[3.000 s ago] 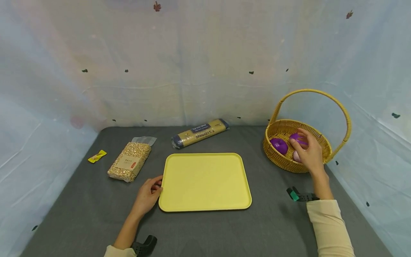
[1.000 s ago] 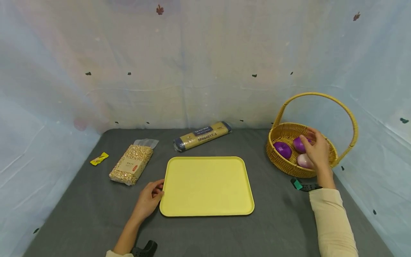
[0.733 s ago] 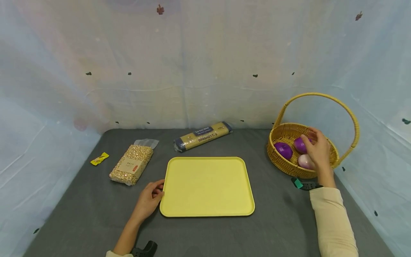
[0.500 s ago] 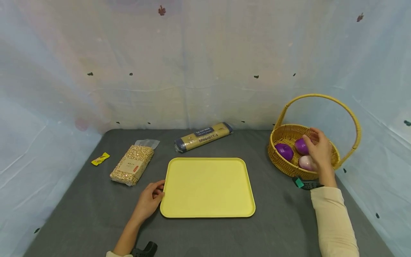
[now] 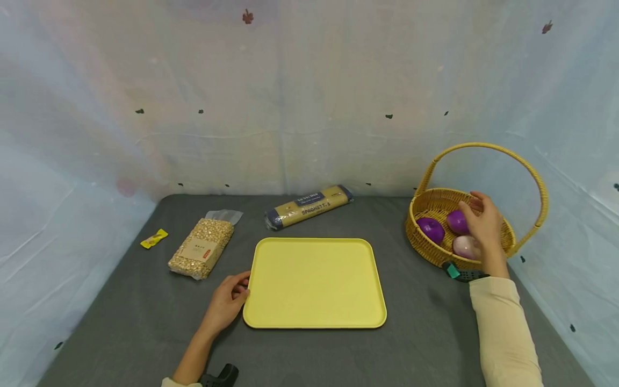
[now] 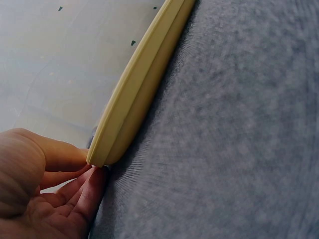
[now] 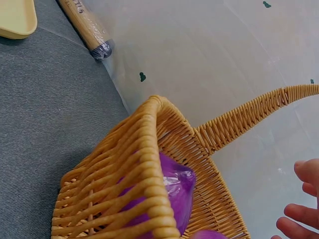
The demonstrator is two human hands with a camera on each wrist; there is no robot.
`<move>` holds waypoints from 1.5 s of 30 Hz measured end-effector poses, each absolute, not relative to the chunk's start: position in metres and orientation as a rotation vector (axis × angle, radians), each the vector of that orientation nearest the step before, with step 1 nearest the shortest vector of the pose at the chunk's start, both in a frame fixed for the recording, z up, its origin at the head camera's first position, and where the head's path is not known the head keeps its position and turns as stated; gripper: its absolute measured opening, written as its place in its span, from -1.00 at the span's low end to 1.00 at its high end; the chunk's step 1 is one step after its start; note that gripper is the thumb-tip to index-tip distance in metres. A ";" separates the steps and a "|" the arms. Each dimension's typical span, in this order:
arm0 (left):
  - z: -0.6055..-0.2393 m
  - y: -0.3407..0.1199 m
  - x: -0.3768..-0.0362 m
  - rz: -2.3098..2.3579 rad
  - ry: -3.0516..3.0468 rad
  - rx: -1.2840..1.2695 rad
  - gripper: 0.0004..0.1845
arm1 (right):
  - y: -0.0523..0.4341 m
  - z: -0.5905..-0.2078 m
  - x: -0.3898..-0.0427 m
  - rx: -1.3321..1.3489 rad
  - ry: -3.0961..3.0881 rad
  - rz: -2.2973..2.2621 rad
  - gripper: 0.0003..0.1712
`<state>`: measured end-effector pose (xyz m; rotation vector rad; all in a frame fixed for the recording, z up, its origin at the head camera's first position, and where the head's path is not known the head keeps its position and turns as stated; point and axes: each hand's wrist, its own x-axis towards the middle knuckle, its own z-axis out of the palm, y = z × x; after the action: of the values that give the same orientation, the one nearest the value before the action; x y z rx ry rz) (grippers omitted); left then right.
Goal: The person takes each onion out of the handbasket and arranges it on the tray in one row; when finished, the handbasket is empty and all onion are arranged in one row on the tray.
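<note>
In the head view my left hand is at the left edge of a yellow tray, its fingertips touching the rim from the side. The left wrist view shows the thumb against the tray's edge and the other fingers low beside it. My right hand hovers over the right side of a wicker basket, fingers loosely bent, holding nothing. Inside lie two purple onions and a pinkish-white bulb, partly covered by the hand. In the right wrist view the fingers are apart from the onion.
Behind the tray lies a spaghetti pack. A clear bag of pale grains and a small yellow wrapped packet lie to the left. The basket's tall handle arches over it. A pale curtain hangs behind the table.
My right hand has drawn slightly back and right from the onion, so more of the pinkish-white bulb shows. The left hand stays at the tray's edge. The head view has shifted slightly.
</note>
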<state>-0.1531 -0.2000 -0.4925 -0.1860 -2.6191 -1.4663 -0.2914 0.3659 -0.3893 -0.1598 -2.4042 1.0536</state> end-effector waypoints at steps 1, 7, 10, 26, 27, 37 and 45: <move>-0.493 -0.200 -0.153 -1.465 -2.619 -0.187 -0.55 | 0.366 -0.389 -0.292 -0.166 -2.405 1.054 -0.39; -0.494 -0.201 -0.154 -1.483 -2.614 -0.178 -0.55 | 0.367 -0.389 -0.293 -0.203 -2.433 1.063 -0.35; -0.494 -0.201 -0.155 -1.484 -2.617 -0.176 -0.55 | 0.367 -0.388 -0.294 -0.212 -2.439 1.073 -0.34; -0.492 -0.199 -0.154 -1.463 -2.620 -0.172 -0.56 | 0.372 -0.388 -0.301 -0.265 -2.447 1.061 -0.34; -0.492 -0.199 -0.154 -1.462 -2.621 -0.173 -0.56 | 0.372 -0.388 -0.300 -0.265 -2.446 1.066 -0.34; -0.494 -0.199 -0.154 -1.456 -2.626 -0.161 -0.56 | 0.376 -0.388 -0.302 -0.283 -2.454 1.086 -0.34; -0.495 -0.200 -0.155 -1.452 -2.616 -0.170 -0.56 | 0.379 -0.389 -0.305 -0.309 -2.473 1.093 -0.32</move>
<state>-0.1548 -0.1999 -0.4947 -0.1697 -2.6159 -1.4524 -0.3049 0.3788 -0.3888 -0.3086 -2.4734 1.0925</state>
